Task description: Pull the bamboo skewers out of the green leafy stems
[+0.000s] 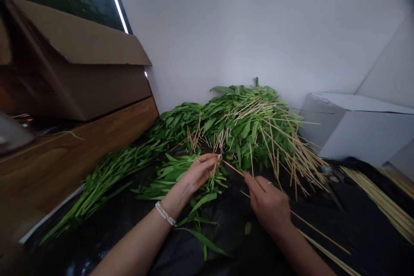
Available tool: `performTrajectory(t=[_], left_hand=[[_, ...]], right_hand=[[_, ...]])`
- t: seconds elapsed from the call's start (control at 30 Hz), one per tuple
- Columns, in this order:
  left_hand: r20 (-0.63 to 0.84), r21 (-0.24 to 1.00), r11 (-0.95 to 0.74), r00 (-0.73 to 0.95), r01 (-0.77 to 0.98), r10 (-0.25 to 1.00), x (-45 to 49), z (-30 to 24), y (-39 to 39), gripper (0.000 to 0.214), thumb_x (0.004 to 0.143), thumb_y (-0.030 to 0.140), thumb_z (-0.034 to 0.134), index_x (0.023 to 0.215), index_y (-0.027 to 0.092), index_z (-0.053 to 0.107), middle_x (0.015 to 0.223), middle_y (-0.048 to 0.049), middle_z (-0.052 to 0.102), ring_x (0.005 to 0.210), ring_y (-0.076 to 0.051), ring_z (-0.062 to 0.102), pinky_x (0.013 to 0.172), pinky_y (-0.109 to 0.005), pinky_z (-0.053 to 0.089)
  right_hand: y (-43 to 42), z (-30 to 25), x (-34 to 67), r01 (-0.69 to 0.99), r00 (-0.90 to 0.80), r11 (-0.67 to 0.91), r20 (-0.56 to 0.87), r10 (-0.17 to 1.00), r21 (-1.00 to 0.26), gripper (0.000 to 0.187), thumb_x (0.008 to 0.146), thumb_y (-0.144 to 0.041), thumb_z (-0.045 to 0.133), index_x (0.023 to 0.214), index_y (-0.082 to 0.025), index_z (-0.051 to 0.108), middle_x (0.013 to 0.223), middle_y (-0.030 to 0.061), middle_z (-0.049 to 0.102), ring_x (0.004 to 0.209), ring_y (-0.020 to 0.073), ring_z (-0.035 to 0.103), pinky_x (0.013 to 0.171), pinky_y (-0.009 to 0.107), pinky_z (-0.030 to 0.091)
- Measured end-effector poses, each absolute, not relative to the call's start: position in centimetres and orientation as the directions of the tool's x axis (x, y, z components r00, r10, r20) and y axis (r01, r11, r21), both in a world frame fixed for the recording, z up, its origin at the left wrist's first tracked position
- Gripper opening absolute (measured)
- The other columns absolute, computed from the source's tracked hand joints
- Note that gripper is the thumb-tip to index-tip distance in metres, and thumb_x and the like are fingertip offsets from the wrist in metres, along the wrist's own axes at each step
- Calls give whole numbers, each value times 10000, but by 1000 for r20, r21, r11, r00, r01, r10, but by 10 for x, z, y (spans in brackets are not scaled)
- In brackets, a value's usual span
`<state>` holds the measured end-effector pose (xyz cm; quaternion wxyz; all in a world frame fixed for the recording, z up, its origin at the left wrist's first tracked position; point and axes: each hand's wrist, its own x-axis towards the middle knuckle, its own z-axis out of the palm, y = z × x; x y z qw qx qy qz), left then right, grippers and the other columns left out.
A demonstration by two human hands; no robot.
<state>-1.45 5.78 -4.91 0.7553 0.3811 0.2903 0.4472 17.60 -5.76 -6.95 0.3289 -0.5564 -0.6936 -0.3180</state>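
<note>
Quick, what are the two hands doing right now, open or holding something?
Left hand: closed, pinching a green stem.
Right hand: closed, gripping a thin stick that points toward the left fingertips.

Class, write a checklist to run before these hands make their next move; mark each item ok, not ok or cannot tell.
1. Left hand grips a stem: ok, pinched at the fingertips.
2. Right hand holds a stick: ok.
3. Stick points toward the stem: ok.
4. Stick tip is inside the stem: cannot tell, too small to see.
5. Sheet is free of loose leaves: not ok.
6. Left wrist is bare: not ok, bracelet on.
</note>
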Motion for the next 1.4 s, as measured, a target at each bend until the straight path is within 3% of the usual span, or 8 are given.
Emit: performTrajectory(t=[0.23,0.87,1.4], left_hand=[[-74,842,300,456,-448,887,-14,-56,58,262,644,167,818,869,109,696,821,-44,708,694,-100,637,649,-197,494],[-110,805,346,452,-482,885,-14,-51,52,257,600,92,829,798,113,668,754,-18,690,640,-85,639,636,-169,514],[-123,793,384,493,-473,861,-8,-50,49,281,552,124,861,779,78,701,701,-37,702,606,-100,650,607,-177,521]], right_hand=[[-56,-73,174,975,-189,203,810,555,89,299,906,-129,454,1123,-174,655,663,0,565,605,102,501,601,261,312],[-56,-74,173,973,-186,219,818,544,76,286,906,-114,466,1118,-156,654,659,0,571,618,107,521,620,260,322],[-57,-77,170,965,-209,249,829,518,88,290,906,-97,423,1098,-110,640,687,17,605,590,105,519,600,259,327]])
